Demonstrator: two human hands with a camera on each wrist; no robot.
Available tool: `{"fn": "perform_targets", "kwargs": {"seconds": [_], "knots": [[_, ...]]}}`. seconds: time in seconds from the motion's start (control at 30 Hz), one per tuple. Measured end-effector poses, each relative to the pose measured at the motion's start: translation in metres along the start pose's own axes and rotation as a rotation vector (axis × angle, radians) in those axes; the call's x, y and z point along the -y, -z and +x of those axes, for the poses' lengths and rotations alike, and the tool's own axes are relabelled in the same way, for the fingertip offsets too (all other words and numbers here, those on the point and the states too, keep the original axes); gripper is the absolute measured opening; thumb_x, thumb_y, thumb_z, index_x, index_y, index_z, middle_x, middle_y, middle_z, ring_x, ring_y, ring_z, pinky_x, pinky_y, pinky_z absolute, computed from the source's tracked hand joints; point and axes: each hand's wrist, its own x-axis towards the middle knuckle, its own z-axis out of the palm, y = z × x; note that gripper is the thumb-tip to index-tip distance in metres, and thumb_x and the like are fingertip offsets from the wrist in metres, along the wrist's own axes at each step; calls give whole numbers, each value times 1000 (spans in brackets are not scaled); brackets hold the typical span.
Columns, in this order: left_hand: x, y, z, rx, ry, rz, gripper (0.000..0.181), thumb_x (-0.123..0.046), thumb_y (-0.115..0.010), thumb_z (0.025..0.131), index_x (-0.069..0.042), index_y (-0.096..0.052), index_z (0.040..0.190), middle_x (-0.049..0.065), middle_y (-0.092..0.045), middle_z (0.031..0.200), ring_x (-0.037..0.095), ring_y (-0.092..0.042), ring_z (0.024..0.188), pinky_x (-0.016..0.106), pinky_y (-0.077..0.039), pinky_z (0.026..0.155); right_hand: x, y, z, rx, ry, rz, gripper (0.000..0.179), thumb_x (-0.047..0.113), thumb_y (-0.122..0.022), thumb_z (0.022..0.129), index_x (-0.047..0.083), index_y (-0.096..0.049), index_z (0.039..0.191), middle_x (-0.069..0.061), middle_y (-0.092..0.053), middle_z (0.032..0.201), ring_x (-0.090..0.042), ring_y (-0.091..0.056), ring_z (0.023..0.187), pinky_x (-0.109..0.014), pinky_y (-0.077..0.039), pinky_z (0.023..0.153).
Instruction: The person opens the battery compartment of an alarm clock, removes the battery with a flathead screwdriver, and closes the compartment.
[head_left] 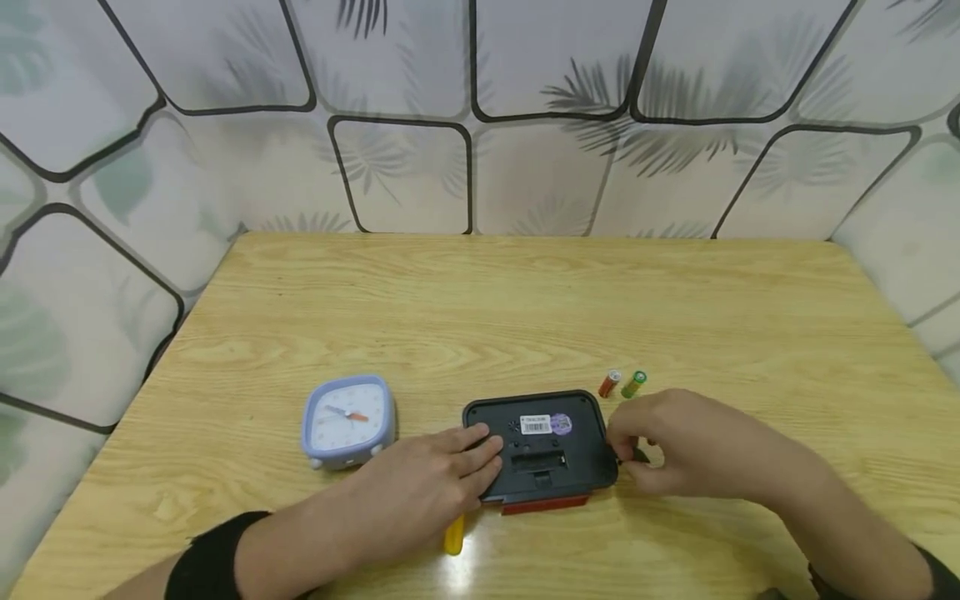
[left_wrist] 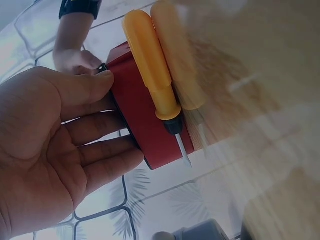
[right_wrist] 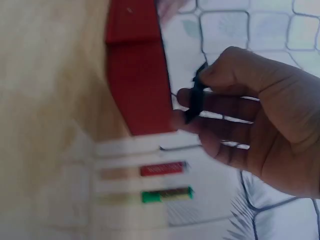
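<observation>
A red device with a black back [head_left: 588, 446] lies face down on the table, its battery compartment [head_left: 536, 461] uncovered. My left hand [head_left: 438, 475] rests on the left part of this back, fingers extended and thumb at the edge. Just off the device's right side, my right hand [head_left: 697, 450] pinches a small black battery cover [right_wrist: 196, 102] between thumb and fingers. Beside the device's near left corner lies a yellow-handled screwdriver [left_wrist: 150, 60], mostly hidden under the left hand in the head view.
Beyond the right hand stand a red battery [head_left: 609, 383] and a green battery [head_left: 633, 384], side by side. A light-blue alarm clock [head_left: 348, 417] sits left of the device. Patterned cloth [head_left: 540, 175] rises behind the wooden table [head_left: 525, 308].
</observation>
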Motion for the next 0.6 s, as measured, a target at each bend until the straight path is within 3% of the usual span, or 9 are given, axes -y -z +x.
{"fn": "perform_targets", "kwargs": {"seconds": [0.2,0.37,0.5,0.6], "knots": [[0,1,1,20,6,-17,37,-24,-60,99,-14,-65,134,4,-59,142,20,-52,135,30,-40,114,12,-21,12,-209,204,-27,27,9,-80,77,24,-63,91,17,-61,88,2,-55,79,-10,-47,68],[-1,1,1,21,19,-33,37,-31,-56,101,-15,-65,134,4,-59,142,20,-53,135,30,-42,113,16,-32,19,-317,317,-75,3,19,-67,94,18,-66,91,11,-68,92,-3,-62,84,-14,-52,75],[-1,1,1,19,32,-59,41,-37,-51,104,-14,-64,135,5,-59,142,20,-53,134,30,-43,111,20,-37,22,-350,373,-141,22,25,-53,101,16,-66,86,5,-75,99,-8,-68,89,-22,-57,77],[-1,1,0,29,46,-77,40,-33,-53,103,-13,-63,136,5,-58,143,20,-52,135,30,-43,112,23,-41,24,-348,382,-180,27,26,-49,102,16,-67,85,5,-76,100,-10,-68,91,-24,-58,79]]}}
